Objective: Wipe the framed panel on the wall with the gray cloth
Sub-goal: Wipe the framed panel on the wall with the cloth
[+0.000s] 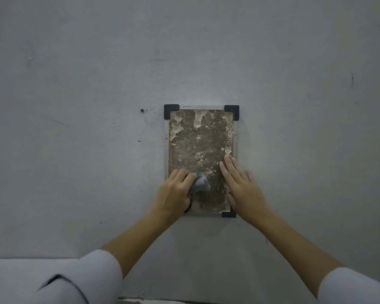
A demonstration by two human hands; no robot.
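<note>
A framed panel [197,139] hangs on the grey wall, upright, with a thin pale frame and black corner brackets; its surface is mottled brown with pale flaky patches. My left hand [173,194] grips a bunched gray cloth [201,184] against the panel's lower left part and hides the frame's bottom left corner. My right hand [242,185] lies flat with straight fingers on the panel's lower right edge.
The wall [75,106] around the panel is bare apart from a small dark screw hole [142,110] left of the top left bracket. A pale ledge [20,277] runs along the lower left of the view.
</note>
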